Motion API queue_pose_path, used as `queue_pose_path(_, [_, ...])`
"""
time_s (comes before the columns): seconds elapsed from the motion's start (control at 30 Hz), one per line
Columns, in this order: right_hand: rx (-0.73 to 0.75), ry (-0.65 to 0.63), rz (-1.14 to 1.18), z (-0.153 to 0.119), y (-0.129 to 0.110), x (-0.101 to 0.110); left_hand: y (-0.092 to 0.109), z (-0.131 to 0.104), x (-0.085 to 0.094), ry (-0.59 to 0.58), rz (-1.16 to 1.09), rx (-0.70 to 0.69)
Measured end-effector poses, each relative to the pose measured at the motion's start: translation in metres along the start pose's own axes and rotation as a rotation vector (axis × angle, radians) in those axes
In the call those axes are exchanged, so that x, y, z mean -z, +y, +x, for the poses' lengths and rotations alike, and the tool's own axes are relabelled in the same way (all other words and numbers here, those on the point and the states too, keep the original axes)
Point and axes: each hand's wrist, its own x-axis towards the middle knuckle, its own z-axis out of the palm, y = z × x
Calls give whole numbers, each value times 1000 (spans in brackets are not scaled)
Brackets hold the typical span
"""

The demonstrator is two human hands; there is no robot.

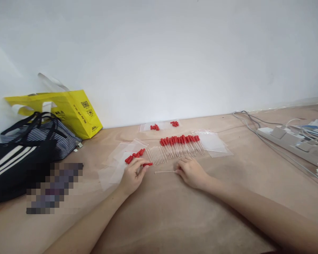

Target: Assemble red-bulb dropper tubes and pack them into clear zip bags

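In the head view, the person's left hand (132, 174) pinches a red cap (147, 164) while the right hand (190, 172) grips one end of a thin tube (164, 172) over the worktop (169, 211), nearer the person than the row of red-capped tubes (182, 145).

A small red cap (148, 164) is pointing sideways, left of the red-capped tubes (183, 140); a thin clear tube (164, 172) is stretching crosswise in front of them; bare tubes (157, 155) are lying parallel just left of them, loose red caps (134, 155) farther left.
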Motion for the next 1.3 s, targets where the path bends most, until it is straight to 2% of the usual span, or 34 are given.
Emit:
queue_pose_path(0.1, [108,12,155,-7,21,7,13,0,-10,-81,-38,1])
queue_pose_path(0.23, [139,3,263,-2,20,3,24,2,-22,-129,-19,9])
queue_pose_path(0.4, [99,-42,240,4,6,-6,21,5,-27,-108,76,-37])
queue_pose_path(0.53, [43,17,202,0,6,-10,21,5,-27,-81,172,12])
queue_pose_path(0.67, [-8,90,355,-3,8,-13,26,5,-25,-60,204,55])
queue_pose_path(0.77, [10,142,464,-3,7,-12,28,6,-25,-78,198,52])
queue_pose_path(0.87, [38,167,441,-2,7,-12,30,6,-26,-85,181,40])
queue_pose_path(1.13, [137,136,322,-4,7,-11,31,7,-31,-60,153,23])
queue_pose_path(1.3, [207,185,175,-5,7,-8,33,6,-30,-69,154,-24])
